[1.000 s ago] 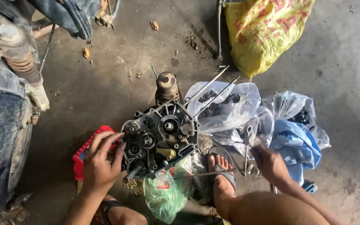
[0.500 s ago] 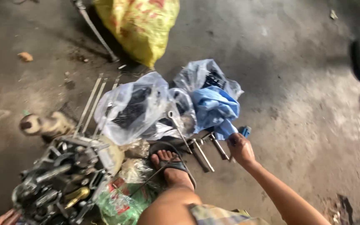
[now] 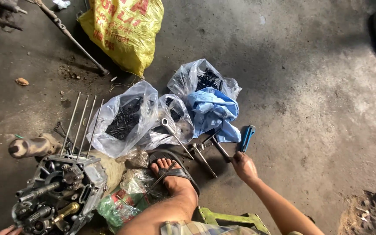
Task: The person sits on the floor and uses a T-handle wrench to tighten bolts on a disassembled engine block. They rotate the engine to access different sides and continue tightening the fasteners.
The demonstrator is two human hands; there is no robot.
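Right hand (image 3: pixel 243 166) lower — four studs (image 3: pixel 82 124)

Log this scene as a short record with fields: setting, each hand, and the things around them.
Setting: stained concrete floor
Right hand: gripping the end of a long metal socket tool
Left hand: only fingertips at the frame edge, by the grey metal engine case
Foot: black sandal, next to the tools
Bags: clear plastic bags of dark parts, blue plastic bag, yellow sack
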